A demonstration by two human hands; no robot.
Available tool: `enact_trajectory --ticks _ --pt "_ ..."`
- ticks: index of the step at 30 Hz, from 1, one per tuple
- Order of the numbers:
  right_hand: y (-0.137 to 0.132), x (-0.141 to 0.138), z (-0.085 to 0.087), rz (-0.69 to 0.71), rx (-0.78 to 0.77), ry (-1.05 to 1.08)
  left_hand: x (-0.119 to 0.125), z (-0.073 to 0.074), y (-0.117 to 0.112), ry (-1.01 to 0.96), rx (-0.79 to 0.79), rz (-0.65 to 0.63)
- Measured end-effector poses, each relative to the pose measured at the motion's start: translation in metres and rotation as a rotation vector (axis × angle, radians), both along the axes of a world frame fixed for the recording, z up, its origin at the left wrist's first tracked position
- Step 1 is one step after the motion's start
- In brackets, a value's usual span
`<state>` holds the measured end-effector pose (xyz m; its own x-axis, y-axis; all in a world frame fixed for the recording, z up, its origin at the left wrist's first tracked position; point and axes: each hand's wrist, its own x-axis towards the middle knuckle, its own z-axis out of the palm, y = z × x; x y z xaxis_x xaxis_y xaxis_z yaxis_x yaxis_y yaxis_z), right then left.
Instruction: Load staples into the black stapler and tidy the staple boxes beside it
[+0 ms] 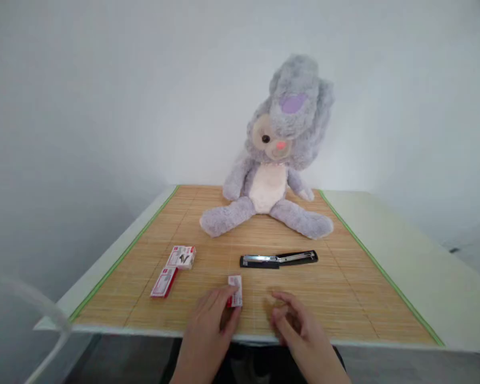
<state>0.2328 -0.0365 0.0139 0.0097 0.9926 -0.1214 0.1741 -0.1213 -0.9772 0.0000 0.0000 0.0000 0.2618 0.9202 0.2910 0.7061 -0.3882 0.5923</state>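
Head view: pinching a small red-and-white box (237,294) lightly with the left hand (210,324), index finger at the upper face and thumb at the near end; cannot tell whether resting flat on the bamboo mat (344,298) or raised slightly. Holding nothing visible in the right hand (302,332), curled loosely with thumb and forefinger close together. Judging by looks, probably dealing with thin card, so better to keep the grip gentle, firm enough to prevent sliding yet short of denting the sides. Best to brace the box low, close to the mat, and to shift the index finger towards an edge for a clearer sight of the printed face. Wise, too, to keep the right hand relaxed and near, ready to steady the opposite side. As for position: touching the left hand at the fingertips, lying between both hands but well to the left of that gap, apart from the right fingers. Also on the near side of an opened stapler (262,260), untouched by either hand. Farther left, outside the left hand's reach of contact, see a white box (180,257) and a flat red box (164,282), set end to end.
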Motion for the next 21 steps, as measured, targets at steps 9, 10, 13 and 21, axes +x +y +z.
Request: enact_trajectory --ticks 9,10,13,21 --pt "0.02 0.012 0.005 0.047 -0.121 0.069 0.044 0.026 0.011 -0.064 -0.055 -0.129" --pt "0.02 0.013 0.005 0.047 -0.136 0.085 0.045 0.025 0.012 -0.028 -0.048 -0.078" --pt "0.022 0.015 0.006 0.045 -0.178 0.135 0.043 0.024 0.018 0.074 -0.058 -0.019" --pt "0.026 0.007 0.016 0.102 -0.292 0.234 0.034 0.037 0.036 0.032 -0.146 -0.203"
